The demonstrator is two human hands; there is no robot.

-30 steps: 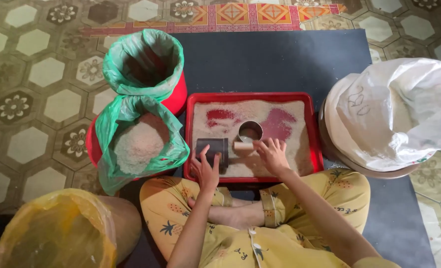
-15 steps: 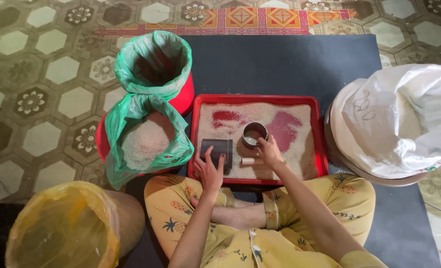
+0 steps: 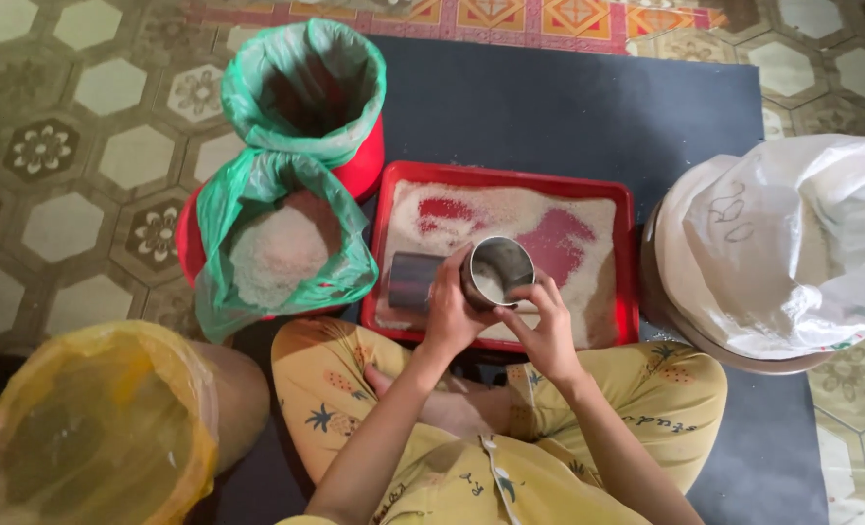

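Single view: head-worn camera, aimed steeply down from above the seated person's lap. Range: close. The dark mat (image 3: pixel 568 107) is seen running from its far edge, near the frame's top, to the crossed legs at the bottom. The red tray (image 3: pixel 630 262) is centred. No second view is supplied.

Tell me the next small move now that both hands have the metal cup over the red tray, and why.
Probably tip the metal cup toward the dark container beside it. Left hand and right hand both grip the cup above the red tray; it seems to hold some pale grain, and the container lies close.
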